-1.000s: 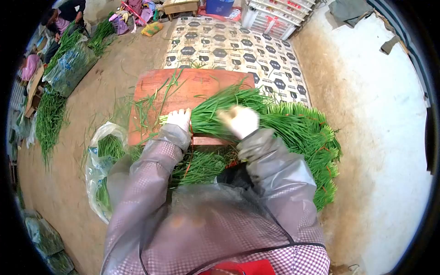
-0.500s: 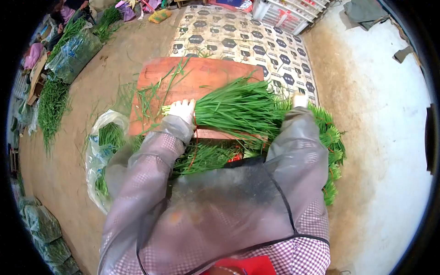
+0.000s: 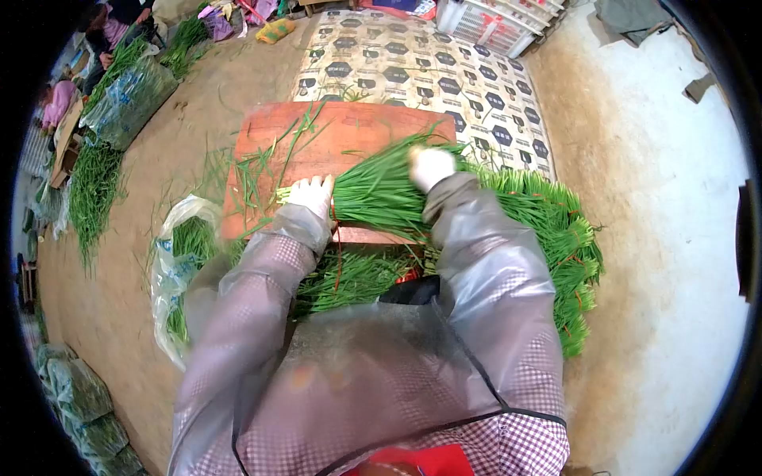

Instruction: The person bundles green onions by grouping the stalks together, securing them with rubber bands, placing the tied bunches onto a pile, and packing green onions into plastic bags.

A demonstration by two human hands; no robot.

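Observation:
A bunch of long green stalks (image 3: 377,190) lies across the reddish-brown board (image 3: 357,123), pale ends to the left. My left hand (image 3: 311,196), in a white glove, is wrapped round the bunch near those ends, beside a red tie. Over the leafy part on the right is my right hand (image 3: 432,166), also gloved; its fingers are smeared by motion, so whether they grip any leaves cannot be told. Loose stalks (image 3: 252,178) are scattered on the board's left side. Tied bunches (image 3: 556,238) are piled to the right of the board.
An open plastic bag (image 3: 163,270) of greens stands left of the board. More greens (image 3: 341,278) lie between the board and my apron. White crates (image 3: 484,28) stand beyond the patterned sheet (image 3: 397,63). A person (image 3: 111,28) is at the upper left, near a large bag (image 3: 135,99).
My right hand swept right to the far end of the bunch, then came back left over the leaves. My left hand has stayed on the bunch. The view has tilted slightly downward.

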